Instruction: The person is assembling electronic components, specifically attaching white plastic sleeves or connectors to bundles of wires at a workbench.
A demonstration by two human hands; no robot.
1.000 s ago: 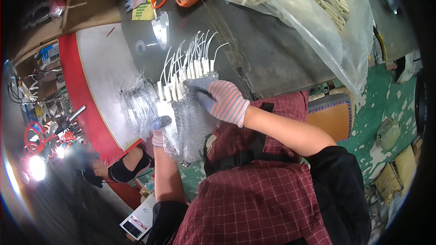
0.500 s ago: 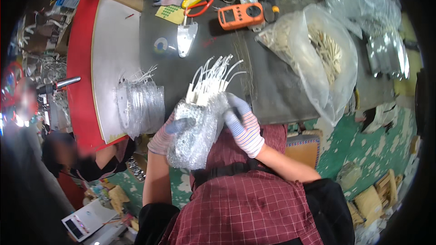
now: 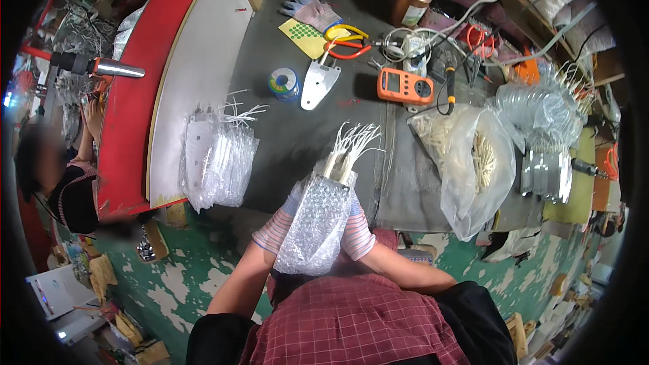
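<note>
Head view: bubble-wrap pouch [image 3: 316, 226] held upright at the near edge of the desk [image 3: 284, 142], between left hand [image 3: 276, 228] and right hand [image 3: 356, 230], both in striped gloves. Left grip clamped on the pouch's left side, right grip clamped on its right side, fingers mostly hidden behind the wrap. Bundle of white-wired parts [image 3: 348, 152] sunk partway into the open mouth of the pouch, wire ends fanning out above it toward the far edge.

Judged from the lie of things: filling nearly done for this pouch, bundle in but mouth not yet closed. Several packed pouches [image 3: 218, 162] already stacked near the left edge, wires poking out of their tops. Plenty left: clear bag of loose pale parts [image 3: 473, 162] toward the right edge, well filled.

Farther back on the desk: orange meter [image 3: 404, 86], spool of wire [image 3: 284, 83], white metal plate [image 3: 318, 84], yellow-handled pliers [image 3: 348, 39], spare gloves [image 3: 311, 10] near the far edge. Another person [image 3: 61, 176] beyond the left edge, apart from the work.
</note>
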